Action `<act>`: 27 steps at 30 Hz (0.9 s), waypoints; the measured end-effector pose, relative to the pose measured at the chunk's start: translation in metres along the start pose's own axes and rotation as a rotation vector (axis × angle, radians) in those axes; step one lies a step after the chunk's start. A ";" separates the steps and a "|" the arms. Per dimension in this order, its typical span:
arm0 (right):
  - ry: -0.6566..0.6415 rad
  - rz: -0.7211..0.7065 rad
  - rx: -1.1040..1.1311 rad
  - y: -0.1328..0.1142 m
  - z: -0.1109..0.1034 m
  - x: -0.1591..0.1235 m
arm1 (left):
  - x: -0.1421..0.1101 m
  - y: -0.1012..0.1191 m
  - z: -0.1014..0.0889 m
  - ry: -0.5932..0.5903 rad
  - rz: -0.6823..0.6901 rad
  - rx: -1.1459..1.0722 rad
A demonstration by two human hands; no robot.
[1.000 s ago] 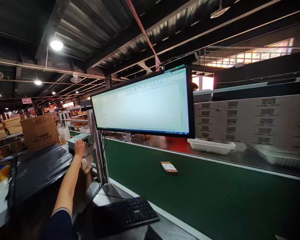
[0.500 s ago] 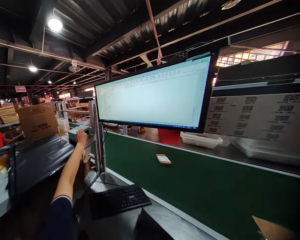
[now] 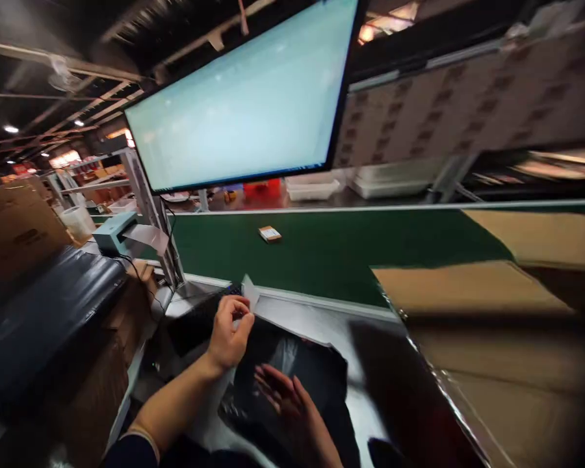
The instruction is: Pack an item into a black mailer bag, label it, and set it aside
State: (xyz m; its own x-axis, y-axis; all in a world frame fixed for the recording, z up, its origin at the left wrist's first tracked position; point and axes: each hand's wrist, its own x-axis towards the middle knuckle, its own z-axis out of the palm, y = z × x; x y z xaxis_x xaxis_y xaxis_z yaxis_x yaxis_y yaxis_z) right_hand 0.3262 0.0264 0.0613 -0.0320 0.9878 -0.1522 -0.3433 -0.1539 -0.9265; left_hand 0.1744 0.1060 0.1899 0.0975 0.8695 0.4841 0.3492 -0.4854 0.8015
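My left hand (image 3: 230, 331) is closed in a pinch on a small white label (image 3: 250, 294), which sticks up past the fingertips. Below it and to the right, my right hand (image 3: 287, 393) is open, its fingers stretched out and slightly blurred. Under both hands lies a black plastic mailing bag (image 3: 319, 367) on the metal worktop (image 3: 292, 304). The bag partly covers a dark keyboard (image 3: 195, 318). Further left stands a teal label printer (image 3: 113, 233) with a white strip (image 3: 149, 236) hanging from its front.
Behind the worktop runs a green conveyor belt (image 3: 322, 250) carrying a small package (image 3: 270, 234). A wide monitor (image 3: 244, 104) hangs above. Cardboard (image 3: 458, 286) stands at right. A black-wrapped stack (image 3: 43, 312) and a carton (image 3: 19, 221) fill the left.
My left hand has come back from the printer to above the black bag, with a white label in its fingers. My right hand has entered view. The camera has turned down and right.
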 end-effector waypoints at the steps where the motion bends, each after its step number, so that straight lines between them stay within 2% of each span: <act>1: -0.070 0.019 0.135 0.001 0.006 -0.003 | -0.030 -0.004 0.016 -0.047 -0.077 -0.144; 2: -0.068 0.010 0.196 0.003 0.010 -0.006 | -0.059 -0.009 0.028 -0.078 -0.157 -0.252; 5: 0.245 -0.011 0.269 0.023 0.004 -0.018 | -0.130 -0.032 0.044 -0.130 -0.382 -0.369; 7: 0.446 -0.004 0.231 0.042 -0.009 -0.027 | -0.161 -0.052 0.044 -0.182 -0.520 -0.375; 10: 0.586 -0.017 -0.045 0.062 -0.037 -0.027 | -0.187 -0.080 0.032 -0.333 -0.647 -0.373; 12: 0.594 -0.026 -0.258 0.061 -0.058 -0.010 | -0.198 -0.095 0.020 -0.425 -0.692 -0.323; 14: 0.598 0.003 -0.494 0.054 -0.074 0.018 | -0.206 -0.109 0.008 -0.453 -0.745 -0.254; 17: 0.611 0.173 -0.895 0.045 -0.084 0.056 | -0.218 -0.125 -0.004 -0.411 -0.822 -0.204; 19: 0.589 0.258 -1.059 0.046 -0.085 0.065 | -0.224 -0.133 -0.008 -0.366 -0.856 -0.208; 20: 0.576 0.257 -1.132 0.049 -0.085 0.064 | -0.226 -0.137 -0.009 -0.338 -0.871 -0.216; 22: 0.590 0.177 -1.291 0.057 -0.083 0.058 | -0.227 -0.141 -0.011 -0.280 -0.895 -0.237; 24: 0.613 0.038 -1.435 0.067 -0.078 0.054 | -0.226 -0.144 -0.014 -0.244 -0.906 -0.249; 25: 0.588 -0.037 -1.490 0.072 -0.072 0.056 | -0.226 -0.145 -0.016 -0.236 -0.906 -0.248; 27: 0.443 -0.147 -1.551 0.081 -0.056 0.066 | -0.224 -0.146 -0.021 -0.234 -0.896 -0.231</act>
State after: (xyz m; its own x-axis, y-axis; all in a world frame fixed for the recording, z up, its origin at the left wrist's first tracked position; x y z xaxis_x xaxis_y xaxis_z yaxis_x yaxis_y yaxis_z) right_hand 0.3489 0.0775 -0.0435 0.2668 0.9540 0.1368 0.9180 -0.2084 -0.3374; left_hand 0.0819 -0.0200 -0.0276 0.0754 0.9107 -0.4062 0.1941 0.3862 0.9018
